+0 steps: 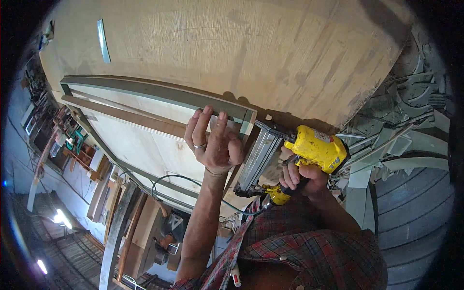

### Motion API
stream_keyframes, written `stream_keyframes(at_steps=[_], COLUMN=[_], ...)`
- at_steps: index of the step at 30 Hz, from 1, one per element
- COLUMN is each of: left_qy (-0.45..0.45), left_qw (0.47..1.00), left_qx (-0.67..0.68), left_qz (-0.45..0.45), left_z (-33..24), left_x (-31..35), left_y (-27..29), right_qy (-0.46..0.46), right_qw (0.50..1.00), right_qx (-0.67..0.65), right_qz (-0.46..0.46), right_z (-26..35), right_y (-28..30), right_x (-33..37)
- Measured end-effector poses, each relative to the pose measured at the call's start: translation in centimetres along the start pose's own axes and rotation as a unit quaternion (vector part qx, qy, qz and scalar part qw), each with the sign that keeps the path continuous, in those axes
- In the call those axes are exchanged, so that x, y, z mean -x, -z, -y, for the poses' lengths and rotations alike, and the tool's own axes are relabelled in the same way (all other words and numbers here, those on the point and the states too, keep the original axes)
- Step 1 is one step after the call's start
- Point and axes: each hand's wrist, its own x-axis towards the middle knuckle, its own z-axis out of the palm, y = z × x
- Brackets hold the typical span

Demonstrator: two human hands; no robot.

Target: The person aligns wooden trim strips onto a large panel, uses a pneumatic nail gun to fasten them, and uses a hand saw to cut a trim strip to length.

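A wooden frame (154, 89) with a pale panel (145, 147) inside it rests on a plywood worktop (251, 48). My left hand (215, 142), a ring on one finger, is bent over the frame near its right corner, fingertips at the grey-green rail. In my right hand (316, 183) is a yellow nail gun (314, 147), held by its dark grip. Its silver magazine (261, 157) lies alongside the frame's short right end, and the nose is close to the corner. From the gun's handle a thin green air hose (186, 177) loops left across the panel.
A short light strip (103, 41) lies at the worktop's far left. Offcuts and scrap wood (411, 130) are heaped beyond the right edge, above a ribbed grey surface (411, 208). Boards (145, 232), tools and lit lamps (62, 218) fill the left side.
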Motion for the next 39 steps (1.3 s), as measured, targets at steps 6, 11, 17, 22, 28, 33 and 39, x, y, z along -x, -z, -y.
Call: stream_keyframes(at_steps=[6, 11, 17, 22, 28, 33, 39], left_qy=[-0.001, -0.008, -0.01, -0.022, -0.032, -0.03, -0.041], left_qw=[1.0, 1.0, 1.0, 1.0, 0.999, 0.999, 0.999], left_qx=[0.009, 0.0, -0.012, -0.004, -0.013, -0.014, -0.018], left_qz=[-0.003, -0.005, -0.014, -0.02, -0.03, -0.025, -0.023], left_z=[0.0, 0.13, -0.07, -0.02, -0.3, -0.39, -0.11], left_x=[0.17, -0.01, -0.09, -0.13, 0.16, 0.14, 0.44], left_y=[0.14, 0.06, -0.16, -0.15, -0.23, -0.08, -0.22], right_qy=[-0.006, 0.002, 0.015, 0.001, 0.016, 0.011, 0.003], right_qw=[1.0, 0.999, 1.0, 1.0, 0.999, 1.0, 1.0], right_qx=[-0.012, -0.029, 0.011, 0.007, 0.027, 0.018, 0.021], right_qz=[-0.007, 0.02, 0.024, 0.028, 0.012, -0.002, -0.01], right_z=[-0.29, -0.47, -0.01, 0.26, 0.04, 0.06, -0.12], right_y=[-0.03, 0.24, 0.19, 0.26, 0.22, -0.5, -0.26], right_x=[0.17, -0.12, 0.05, -0.11, -0.33, -0.11, -0.04])
